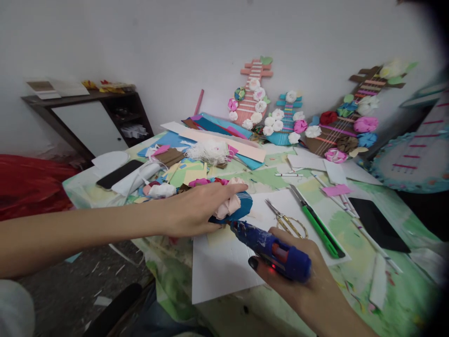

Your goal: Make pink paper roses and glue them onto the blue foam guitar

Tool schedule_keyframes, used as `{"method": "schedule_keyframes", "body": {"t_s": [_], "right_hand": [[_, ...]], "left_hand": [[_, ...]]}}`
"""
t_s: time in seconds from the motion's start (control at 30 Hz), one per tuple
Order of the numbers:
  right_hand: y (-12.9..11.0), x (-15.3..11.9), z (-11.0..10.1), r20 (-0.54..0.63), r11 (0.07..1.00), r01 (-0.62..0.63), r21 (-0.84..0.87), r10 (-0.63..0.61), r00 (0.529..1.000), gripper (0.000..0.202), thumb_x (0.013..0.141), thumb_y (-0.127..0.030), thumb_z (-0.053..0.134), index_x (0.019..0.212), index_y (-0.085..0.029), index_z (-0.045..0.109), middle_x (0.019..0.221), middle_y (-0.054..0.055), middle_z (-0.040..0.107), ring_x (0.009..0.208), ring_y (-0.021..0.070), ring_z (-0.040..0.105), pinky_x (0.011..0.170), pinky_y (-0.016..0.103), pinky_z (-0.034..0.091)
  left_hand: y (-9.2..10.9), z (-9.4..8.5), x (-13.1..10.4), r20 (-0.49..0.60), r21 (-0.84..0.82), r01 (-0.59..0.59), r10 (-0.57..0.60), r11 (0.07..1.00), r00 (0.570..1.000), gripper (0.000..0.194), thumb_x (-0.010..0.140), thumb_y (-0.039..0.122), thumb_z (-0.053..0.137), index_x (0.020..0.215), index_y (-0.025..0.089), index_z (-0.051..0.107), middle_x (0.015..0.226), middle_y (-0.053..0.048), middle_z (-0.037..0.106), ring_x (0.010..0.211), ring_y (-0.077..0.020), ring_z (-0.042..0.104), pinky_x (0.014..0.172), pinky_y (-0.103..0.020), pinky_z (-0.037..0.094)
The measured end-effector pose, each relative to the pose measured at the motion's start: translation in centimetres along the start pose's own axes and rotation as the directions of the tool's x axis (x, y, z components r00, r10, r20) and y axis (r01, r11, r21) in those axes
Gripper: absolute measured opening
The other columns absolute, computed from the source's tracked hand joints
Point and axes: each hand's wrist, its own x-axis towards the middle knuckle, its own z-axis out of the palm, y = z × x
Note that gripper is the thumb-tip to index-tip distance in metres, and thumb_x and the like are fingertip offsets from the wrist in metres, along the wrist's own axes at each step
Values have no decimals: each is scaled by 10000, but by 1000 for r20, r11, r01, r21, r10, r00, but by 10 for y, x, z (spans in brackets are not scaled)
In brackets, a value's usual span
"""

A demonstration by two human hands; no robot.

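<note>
My left hand [196, 208] is closed around a blue paper craft piece [242, 206] with white strings across it and pale pink paper flowers [228, 207] on its face. The fingers hide much of the craft. In my right hand [298, 262] is a blue hot glue gun [271, 250], its red light on and its body smeared with dried glue. The gun's nozzle points left at the lower edge of the craft, close to my left fingertips; I cannot tell whether it touches. Beneath both lies a white paper sheet [224, 271].
Gold-handled scissors [286, 221] and a green utility knife [321, 229] lie right of the craft. A black phone [119, 174] rests at left, a dark flat device [379, 223] at right. Finished paper instruments [253, 96] lean on the wall. Paper scraps and white string [210, 152] cover the table's back.
</note>
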Motion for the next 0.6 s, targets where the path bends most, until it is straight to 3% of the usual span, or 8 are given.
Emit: {"method": "schedule_keyframes", "body": {"t_s": [0.2,0.4,0.6], "right_hand": [[-1,0,0,-17,1000,-4,14,4,1000,140,744,-267,566,632,-219,497,532,-29,488,495,115,427,460,225,356],[-4,1,-2,72,998,-56,7,55,996,120,780,-268,529,683,-200,511,607,-18,527,557,113,452,475,218,338],[-6,6,-6,157,994,-109,-26,111,981,198,798,-304,522,652,-193,448,595,-32,490,563,102,421,497,215,329]], "left_hand": [[1,1,0,-2,-21,-16,16,1000,1000,762,766,164,551,1414,214,154,1256,-119,517,1074,-239,530,852,-321,429],[-2,3,1,-15,-45,-40,40,998,999,795,762,157,551,1428,229,123,1388,-120,420,1195,-253,467,934,-347,403],[-2,3,2,-25,-73,-40,39,997,999,803,758,157,562,1432,228,132,1372,-122,440,1214,-261,458,942,-359,408]]}}
